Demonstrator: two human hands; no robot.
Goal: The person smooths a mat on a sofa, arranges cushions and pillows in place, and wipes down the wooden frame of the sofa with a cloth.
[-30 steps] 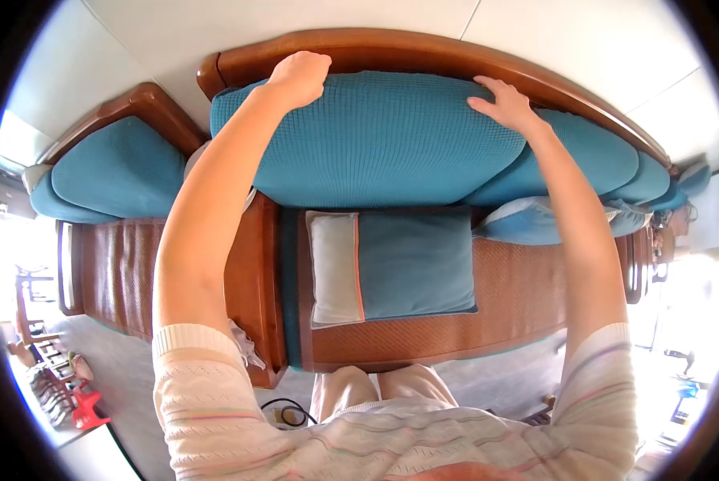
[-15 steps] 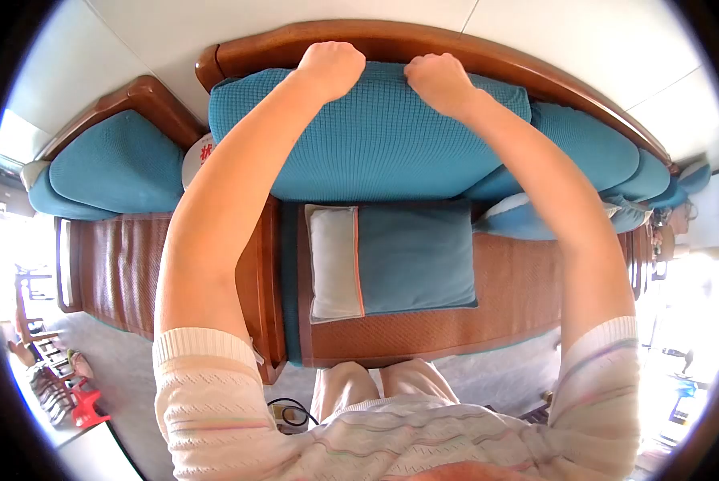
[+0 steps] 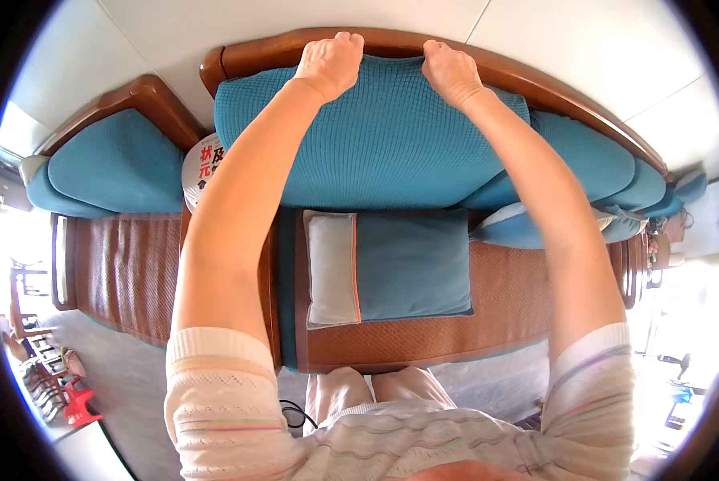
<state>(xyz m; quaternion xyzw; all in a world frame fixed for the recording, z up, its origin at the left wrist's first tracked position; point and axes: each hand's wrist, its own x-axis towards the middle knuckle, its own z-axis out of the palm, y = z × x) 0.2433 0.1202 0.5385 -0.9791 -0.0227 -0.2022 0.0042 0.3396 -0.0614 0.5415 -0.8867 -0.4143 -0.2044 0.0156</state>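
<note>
Right hand [image 3: 453, 74] has slid well inward along the top of the teal back cushion [image 3: 375, 140] since a second ago, and left hand [image 3: 333, 64] has edged toward it. Both are clenched on the cushion's upper edge, gripping its ribbed fabric, though their fingertips are largely hidden, so how deep they reach is hard to judge. Between the two fists runs one short, free stretch of edge, dipping slightly. This cushion leans upright against the wooden top rail [image 3: 395, 42], just beside the hands, with the pale wall [image 3: 295, 12] beyond. Two pillows lie below: one grey-and-blue pillow [image 3: 411, 264] flat on the seat, one light-blue pillow [image 3: 513, 228] farther right. Bare woven mat [image 3: 512, 293] shows right of the flat one and along its front.
</note>
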